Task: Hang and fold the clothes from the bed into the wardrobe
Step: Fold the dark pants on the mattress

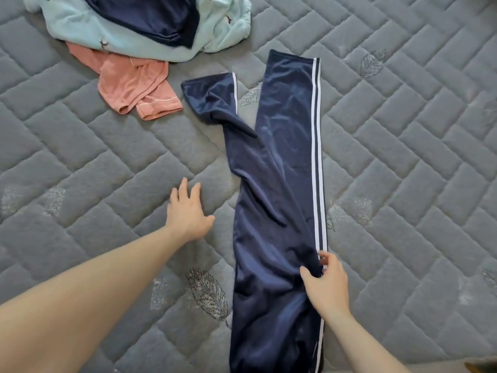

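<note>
Navy track pants (279,200) are lying lengthwise on the bed (403,157), legs not yet aligned. The right hand (326,284) is apparently pinching their striped edge; the left hand (188,211) is hovering open. A clothes pile (129,30) is waiting unfolded; no wardrobe is showing.

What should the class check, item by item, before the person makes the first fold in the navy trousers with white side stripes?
1. Navy satin trousers with white side stripes laid lengthwise on the grey quilted mattress: ok.
2. Legs stacked evenly: not ok, the shorter leg end splays left, crumpled.
3. Right hand on the striped edge: ok.
4. Left hand on the trousers: not ok, it rests on the mattress beside them.
5. Pile of pale blue, navy and pink clothes clear of the trousers: ok.
6. Waistband flat: cannot tell, out of view.
</note>
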